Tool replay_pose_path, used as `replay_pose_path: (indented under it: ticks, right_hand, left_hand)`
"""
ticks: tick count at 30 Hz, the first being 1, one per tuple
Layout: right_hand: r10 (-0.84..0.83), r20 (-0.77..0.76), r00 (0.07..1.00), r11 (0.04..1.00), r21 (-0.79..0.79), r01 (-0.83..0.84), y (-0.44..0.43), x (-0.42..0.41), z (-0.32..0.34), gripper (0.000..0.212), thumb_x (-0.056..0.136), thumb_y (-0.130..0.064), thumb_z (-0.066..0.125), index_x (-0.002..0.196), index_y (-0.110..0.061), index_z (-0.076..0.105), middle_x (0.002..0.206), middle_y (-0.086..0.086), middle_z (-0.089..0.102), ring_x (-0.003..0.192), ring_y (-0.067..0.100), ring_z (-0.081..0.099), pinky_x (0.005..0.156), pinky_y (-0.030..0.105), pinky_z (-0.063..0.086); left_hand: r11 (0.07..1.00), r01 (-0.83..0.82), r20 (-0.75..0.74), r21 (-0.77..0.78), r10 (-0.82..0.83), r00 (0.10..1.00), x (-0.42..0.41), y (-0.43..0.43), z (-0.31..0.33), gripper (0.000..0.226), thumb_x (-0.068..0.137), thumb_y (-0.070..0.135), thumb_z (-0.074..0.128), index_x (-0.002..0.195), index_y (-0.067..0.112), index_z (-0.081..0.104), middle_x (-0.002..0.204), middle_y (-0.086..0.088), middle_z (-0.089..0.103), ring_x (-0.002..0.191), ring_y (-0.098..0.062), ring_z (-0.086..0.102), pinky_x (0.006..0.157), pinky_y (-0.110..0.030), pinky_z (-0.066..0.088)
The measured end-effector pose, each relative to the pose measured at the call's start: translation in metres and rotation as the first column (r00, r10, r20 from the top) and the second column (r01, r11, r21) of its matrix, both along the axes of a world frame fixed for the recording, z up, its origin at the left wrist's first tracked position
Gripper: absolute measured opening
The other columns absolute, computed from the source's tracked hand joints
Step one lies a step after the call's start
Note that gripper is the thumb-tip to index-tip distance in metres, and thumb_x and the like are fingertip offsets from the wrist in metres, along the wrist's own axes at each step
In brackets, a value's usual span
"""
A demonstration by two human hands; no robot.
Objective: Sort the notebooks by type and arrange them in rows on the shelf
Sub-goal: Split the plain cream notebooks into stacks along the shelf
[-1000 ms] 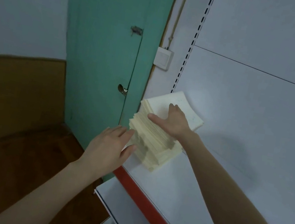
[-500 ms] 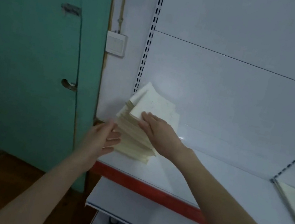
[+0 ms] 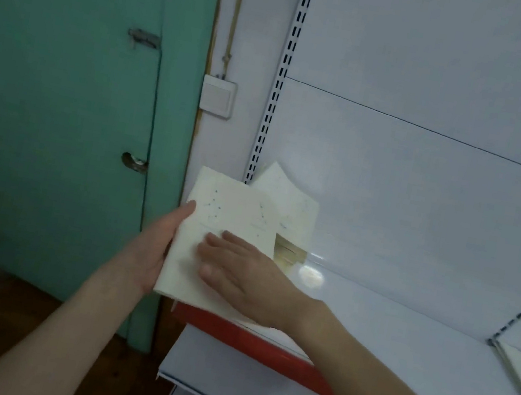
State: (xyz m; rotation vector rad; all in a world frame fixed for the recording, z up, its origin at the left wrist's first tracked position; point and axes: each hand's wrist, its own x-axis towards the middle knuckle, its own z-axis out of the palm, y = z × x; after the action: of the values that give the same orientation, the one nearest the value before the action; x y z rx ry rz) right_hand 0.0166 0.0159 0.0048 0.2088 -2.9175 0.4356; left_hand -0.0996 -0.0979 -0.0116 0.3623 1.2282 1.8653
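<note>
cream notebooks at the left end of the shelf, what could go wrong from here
1. The cream soft-cover notebook bundle juts past the corner of the white red-edged metal shelf. The left hand grips its side and the right hand lies flat on top, so lower copies could slip out and fall.
2. The second cream notebook stack behind it sits skewed near the white back panel; a nudge might fan it out.

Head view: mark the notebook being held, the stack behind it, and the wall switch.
held notebook point(image 3: 232, 213), head view, middle of its dotted front cover.
stack point(image 3: 295, 210), head view, right part of its top cover.
wall switch point(image 3: 217, 96), head view, centre of its plate.
</note>
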Motion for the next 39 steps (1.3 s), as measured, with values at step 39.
replay_pose_path:
  ticks: [39]
  right_hand:
    - [-0.256,-0.254,0.933,0.926,-0.341,0.162,0.037,-0.003,-0.010,0.042,0.094,-0.034,0.047,0.129,-0.012,0.054,0.141,0.003,0.046,0.128,0.011,0.040,0.112,0.030,0.029]
  left_hand:
    - [0.965,-0.249,0.047,0.080,0.246,0.968,0.024,-0.054,-0.012,0.043,0.079,0.027,0.056,0.119,0.015,0.054,0.099,-0.011,0.067,0.086,-0.031,0.063,0.057,-0.041,0.054]
